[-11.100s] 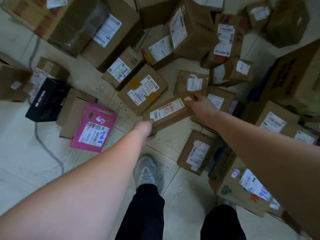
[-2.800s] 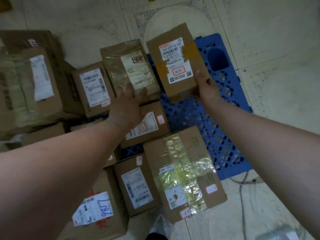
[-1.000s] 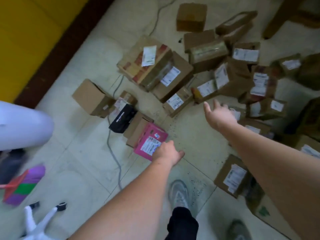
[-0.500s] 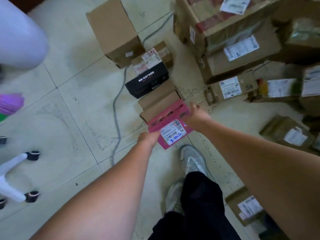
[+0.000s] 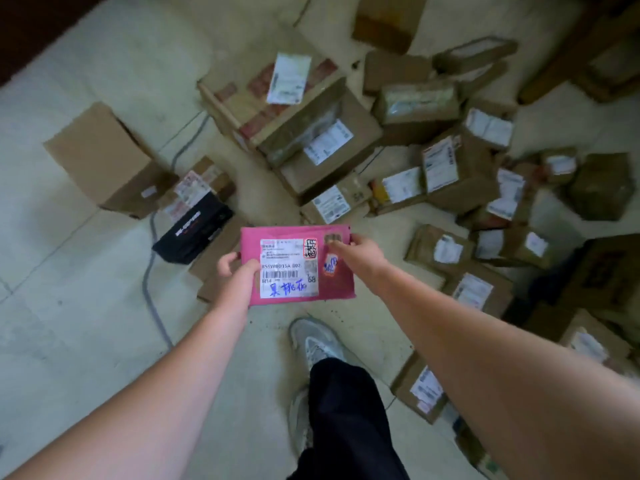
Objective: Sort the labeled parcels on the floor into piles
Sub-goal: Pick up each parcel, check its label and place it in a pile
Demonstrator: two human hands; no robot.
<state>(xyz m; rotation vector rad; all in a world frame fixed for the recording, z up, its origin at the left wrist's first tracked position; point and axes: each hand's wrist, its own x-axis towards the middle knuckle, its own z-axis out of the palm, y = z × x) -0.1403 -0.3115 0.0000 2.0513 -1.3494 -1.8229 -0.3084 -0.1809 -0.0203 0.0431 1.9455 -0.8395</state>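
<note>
Got the pink parcel point(image 5: 298, 266) up off the floor, held flat in front of me with the shipping label point(image 5: 289, 268) facing up so I can read it. My left hand point(image 5: 235, 271) is clamped on its left edge, thumb on top next to the label and fingers curled underneath. My right hand point(image 5: 360, 249) pinches the far right corner, fingertips lying over a small sticker there. So both hands are grasping the same parcel, neither one free.

The parcel's long side runs left to right, straight across between my two hands, and it hangs above the bare tile floor point(image 5: 86, 306) just ahead of my shoe point(image 5: 317, 341).

Where it goes next is a guess. The big scatter of brown cardboard parcels point(image 5: 329, 157) sits far and to the right, so my right hand is the nearer one for anything that way. Just left of the parcel are a black box point(image 5: 194, 230) and, further left, a plain carton point(image 5: 107, 161), which my left hand would reach first. The label has blue handwriting on it, probably what decides the pile.
</note>
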